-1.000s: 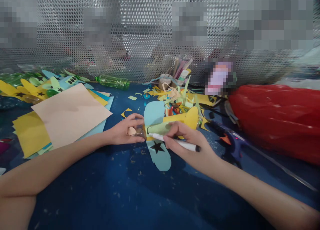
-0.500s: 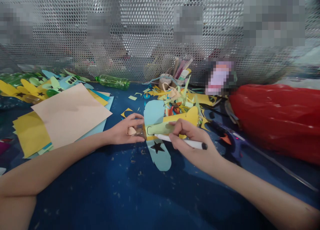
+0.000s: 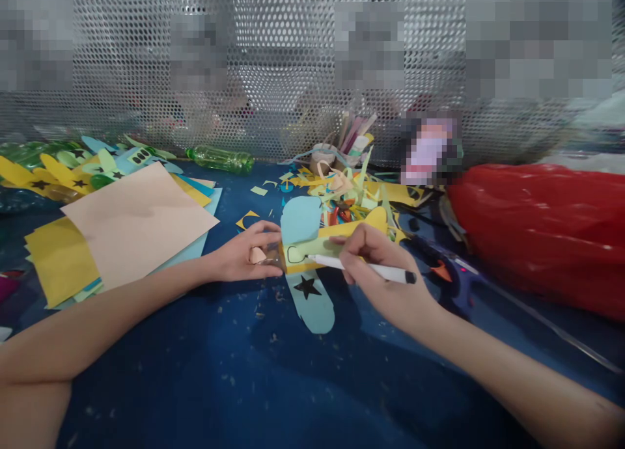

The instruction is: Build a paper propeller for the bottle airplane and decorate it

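A toy airplane (image 3: 324, 242) made of a plastic bottle wrapped in yellow paper lies on the blue table. It has light blue paper wings (image 3: 312, 309), the near one bearing a black star. My left hand (image 3: 247, 254) grips its clear bottle neck (image 3: 274, 259), thumb and fingers around it. In my right hand (image 3: 378, 260) is a white marker (image 3: 361, 267) with a black end, held like a pen. The marker's tip is at the pale green strip (image 3: 319, 248) on the airplane's body, where a black rounded outline (image 3: 295, 254) is drawn.
Stacked coloured paper sheets (image 3: 141, 224) lie at left, with more paper-and-bottle airplanes (image 3: 63, 172) behind. Paper scraps (image 3: 344, 192) are heaped beyond the airplane. A blue glue gun (image 3: 456, 276) and a red plastic bag (image 3: 541, 234) are at right. A perforated metal screen (image 3: 288, 45) stands at the back.
The marker and my right hand have shifted slightly right. The black outline on the pale green strip has grown longer and now looks closed. My left hand stays in place.
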Available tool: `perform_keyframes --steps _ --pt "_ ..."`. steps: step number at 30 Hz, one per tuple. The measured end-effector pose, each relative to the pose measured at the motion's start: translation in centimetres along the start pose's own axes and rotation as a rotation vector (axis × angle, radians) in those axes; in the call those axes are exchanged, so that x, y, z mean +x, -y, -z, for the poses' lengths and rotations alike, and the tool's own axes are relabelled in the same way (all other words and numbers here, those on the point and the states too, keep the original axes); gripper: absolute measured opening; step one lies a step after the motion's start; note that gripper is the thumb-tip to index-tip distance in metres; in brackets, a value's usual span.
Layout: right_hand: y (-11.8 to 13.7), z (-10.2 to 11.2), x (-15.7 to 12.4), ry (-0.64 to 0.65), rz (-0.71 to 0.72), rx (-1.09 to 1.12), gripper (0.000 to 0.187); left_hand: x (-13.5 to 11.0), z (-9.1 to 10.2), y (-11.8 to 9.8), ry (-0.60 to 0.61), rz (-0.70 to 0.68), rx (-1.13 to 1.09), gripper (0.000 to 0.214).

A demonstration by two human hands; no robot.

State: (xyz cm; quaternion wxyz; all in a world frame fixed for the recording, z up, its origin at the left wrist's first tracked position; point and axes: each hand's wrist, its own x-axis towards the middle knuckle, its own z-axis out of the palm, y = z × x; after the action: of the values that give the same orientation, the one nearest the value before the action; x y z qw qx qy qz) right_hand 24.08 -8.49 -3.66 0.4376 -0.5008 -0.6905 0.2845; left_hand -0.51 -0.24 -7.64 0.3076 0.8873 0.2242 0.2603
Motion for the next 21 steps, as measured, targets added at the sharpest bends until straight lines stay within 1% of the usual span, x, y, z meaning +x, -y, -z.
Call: perform_keyframes --steps 8,13,17,21 --pt "-0.23 -0.13 -0.15 0.002 0.009 0.025 0.02 -0.05 0.05 -0.06 0.002 0.008 -0.001 0.049" --pt "-0.51 -0.28 -0.22 0.004 0.023 0.004 0.019 -0.08 -0.03 0.18 0.0 0.016 -0.001 0.051" --pt "-0.56 -0.19 -0.33 0.024 0.035 -0.027 0.018 -0.06 -0.05 0.17 -0.008 -0.013 -0.001 0.05" --pt "-0.63 -0.2 -0.51 0.053 0.024 -0.04 0.019 -0.05 -0.02 0.07 -0.001 -0.002 0.005 0.05"
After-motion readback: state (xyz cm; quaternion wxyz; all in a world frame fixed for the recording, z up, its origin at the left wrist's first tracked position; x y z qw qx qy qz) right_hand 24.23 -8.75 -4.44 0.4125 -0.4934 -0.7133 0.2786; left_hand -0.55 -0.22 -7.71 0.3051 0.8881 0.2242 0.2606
